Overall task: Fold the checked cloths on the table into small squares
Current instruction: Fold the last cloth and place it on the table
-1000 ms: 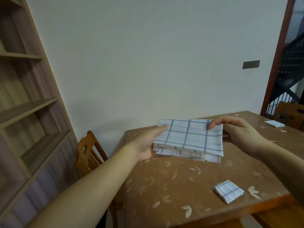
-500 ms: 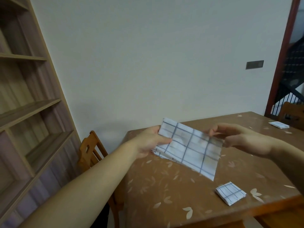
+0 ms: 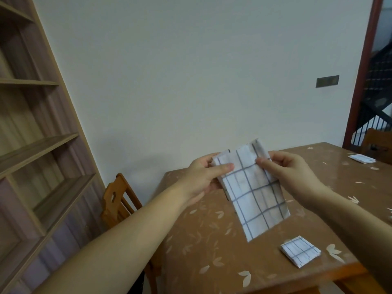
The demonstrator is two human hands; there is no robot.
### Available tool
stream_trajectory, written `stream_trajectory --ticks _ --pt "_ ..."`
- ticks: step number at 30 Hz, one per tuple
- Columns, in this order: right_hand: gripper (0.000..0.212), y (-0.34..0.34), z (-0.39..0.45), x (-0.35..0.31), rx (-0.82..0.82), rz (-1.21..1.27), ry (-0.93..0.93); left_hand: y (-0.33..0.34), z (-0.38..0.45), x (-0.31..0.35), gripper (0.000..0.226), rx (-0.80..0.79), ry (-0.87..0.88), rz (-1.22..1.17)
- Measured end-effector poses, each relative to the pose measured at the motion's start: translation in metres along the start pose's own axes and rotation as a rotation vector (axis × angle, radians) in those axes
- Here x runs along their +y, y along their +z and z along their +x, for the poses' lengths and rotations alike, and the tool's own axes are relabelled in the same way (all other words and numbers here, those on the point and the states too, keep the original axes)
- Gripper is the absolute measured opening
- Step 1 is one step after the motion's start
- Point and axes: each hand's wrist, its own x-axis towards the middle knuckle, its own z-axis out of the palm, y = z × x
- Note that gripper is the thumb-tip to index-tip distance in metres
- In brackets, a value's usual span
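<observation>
A white cloth with a blue check (image 3: 253,194), folded to a narrow rectangle, hangs in the air above the table (image 3: 212,251). My left hand (image 3: 203,177) pinches its upper left corner between thumb and fingers. My right hand (image 3: 290,172) pinches the upper right corner. The lower end of the cloth dangles free toward me. A small folded checked square (image 3: 300,253) lies on the table near its front edge. Another folded checked cloth (image 3: 361,159) lies at the far right of the table.
The table has a brown covering with a pale leaf pattern. A wooden chair (image 3: 118,200) stands at its left end, next to a tall wooden shelf unit (image 3: 31,145). A second chair (image 3: 377,143) and a stair railing are at the far right.
The cloth was held flat and wide over the table. Both hands have come closer together and lifted it, and it now hangs down as a narrower strip.
</observation>
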Motion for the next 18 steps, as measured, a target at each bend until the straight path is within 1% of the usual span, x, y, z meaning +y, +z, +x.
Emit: stream_trajectory --ticks 2,3,5,6,8,10,12,15,18 --pt "0.021 0.004 0.0 0.004 0.063 0.066 0.005 0.006 -0.001 -0.006 0.011 0.057 -0.008 0.008" --pt "0.019 0.006 -0.001 0.006 0.083 0.095 0.011 0.008 0.0 -0.011 0.01 0.076 -0.014 0.046" --pt "0.019 0.01 -0.001 0.01 0.11 0.115 0.029 0.011 -0.001 -0.02 0.015 0.094 -0.03 0.127" --pt "0.022 0.01 -0.001 0.012 0.115 0.11 0.042 0.011 -0.001 -0.023 0.019 0.101 -0.039 0.158" --pt "0.034 0.01 0.0 0.013 0.121 0.106 0.066 0.008 -0.002 -0.024 0.027 0.095 -0.052 0.21" --pt "0.049 0.011 0.002 0.012 0.132 0.081 0.062 0.004 -0.001 -0.023 0.025 0.082 -0.07 0.244" --pt "0.054 0.013 0.002 0.011 0.158 0.043 0.04 0.004 -0.001 -0.022 0.019 0.068 -0.081 0.189" --pt "0.053 0.016 0.003 0.01 0.213 -0.016 -0.006 0.009 -0.004 -0.022 0.025 0.066 -0.108 0.056" --pt "0.051 0.018 0.005 0.009 0.247 -0.054 -0.04 0.01 -0.009 -0.029 0.02 0.002 -0.136 0.125"
